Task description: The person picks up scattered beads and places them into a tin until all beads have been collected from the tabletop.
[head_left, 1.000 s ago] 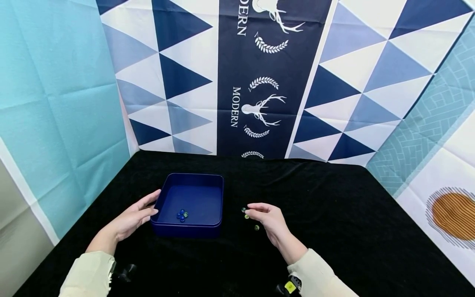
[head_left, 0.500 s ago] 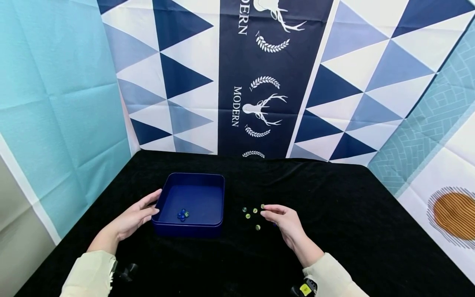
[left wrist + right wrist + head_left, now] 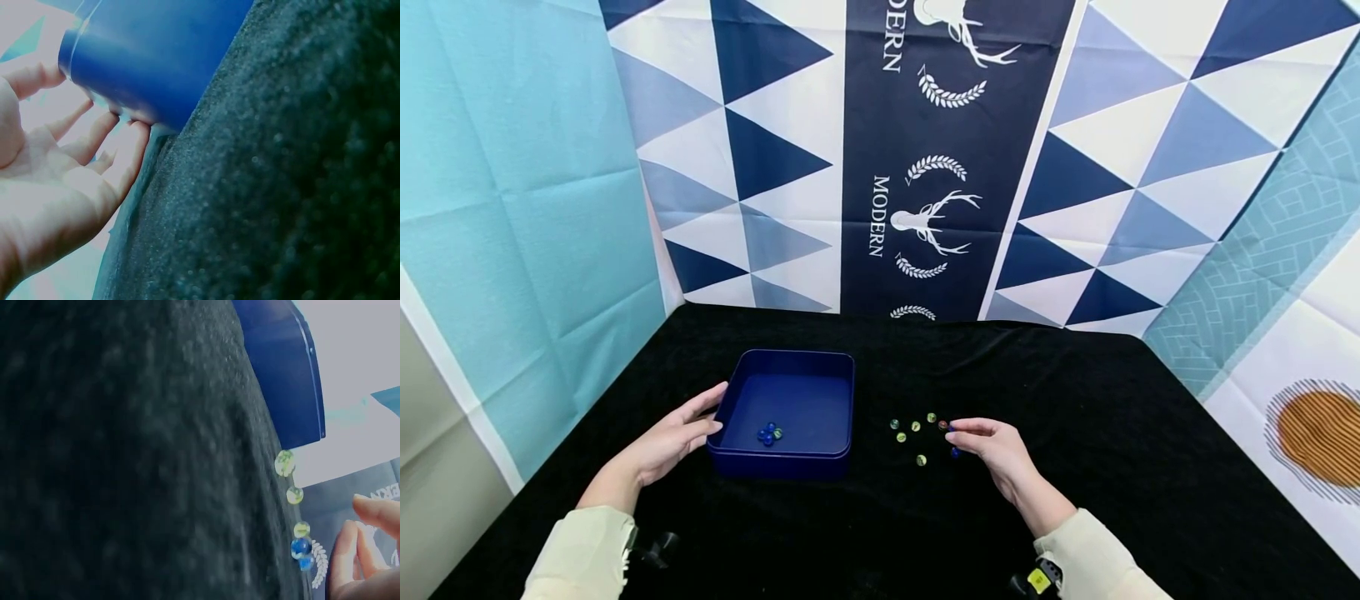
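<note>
A square blue box (image 3: 775, 465) stands left of centre on the black cloth, several blue marbles (image 3: 765, 434) and a green one (image 3: 778, 433) on its floor. My left hand (image 3: 664, 442) rests its fingertips against the box's left wall, fingers extended; the left wrist view shows them on the outside. My right hand (image 3: 997, 452) is low over the cloth, fingertips right at a blue marble (image 3: 952, 428). In the right wrist view its thumb and fingers stand apart with nothing between them. Close by lie a red marble (image 3: 943, 425) and another blue marble (image 3: 956, 452).
Several yellow-green marbles (image 3: 916, 426) lie scattered between the box and my right hand, with a teal one (image 3: 894, 424) nearest the box. Black cloth (image 3: 1075, 400) covers the table. Patterned fabric (image 3: 917, 167) hangs behind and at both sides.
My right hand has moved rightward across the marbles, uncovering several yellow-green ones, a red one and a blue one. The left hand and the box have stayed in place.
</note>
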Tool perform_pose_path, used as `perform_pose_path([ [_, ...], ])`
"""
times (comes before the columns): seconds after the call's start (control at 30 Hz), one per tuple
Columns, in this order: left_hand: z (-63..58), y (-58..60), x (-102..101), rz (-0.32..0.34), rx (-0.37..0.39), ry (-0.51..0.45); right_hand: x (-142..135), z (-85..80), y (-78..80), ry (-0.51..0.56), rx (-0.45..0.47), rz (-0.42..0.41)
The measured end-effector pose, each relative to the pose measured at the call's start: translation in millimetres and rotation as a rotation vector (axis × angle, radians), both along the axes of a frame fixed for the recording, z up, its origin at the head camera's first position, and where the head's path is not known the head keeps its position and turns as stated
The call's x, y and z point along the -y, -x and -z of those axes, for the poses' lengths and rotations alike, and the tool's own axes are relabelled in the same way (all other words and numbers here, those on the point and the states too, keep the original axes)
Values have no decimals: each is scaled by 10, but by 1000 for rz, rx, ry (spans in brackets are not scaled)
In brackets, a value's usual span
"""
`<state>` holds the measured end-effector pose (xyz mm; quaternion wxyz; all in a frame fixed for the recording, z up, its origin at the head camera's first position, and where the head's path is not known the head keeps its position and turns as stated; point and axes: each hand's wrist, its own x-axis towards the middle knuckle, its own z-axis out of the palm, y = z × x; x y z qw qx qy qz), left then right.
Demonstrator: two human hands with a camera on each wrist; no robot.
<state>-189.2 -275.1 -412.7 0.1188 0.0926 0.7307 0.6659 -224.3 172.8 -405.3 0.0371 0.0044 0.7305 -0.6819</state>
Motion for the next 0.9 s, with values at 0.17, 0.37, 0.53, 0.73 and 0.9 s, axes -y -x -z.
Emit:
perform_pose_path([
  [0.17,-2,2,-4,0,-2,-2,-87,38,45,-45,4,-69],
  [0.37,-5,3,-5,-1,7,3,-166,78,81,-171,5,-166],
  [0.53,1,6,-4,-4,13,8,-184,83,94,-270,-22,-199],
  [0.73,5,12,-10,-6,15,4,-155,69,91,-393,-62,-171],
  [0.9,-8,8,-16,-6,14,-4,-150,68,87,-452,-86,-162],
])
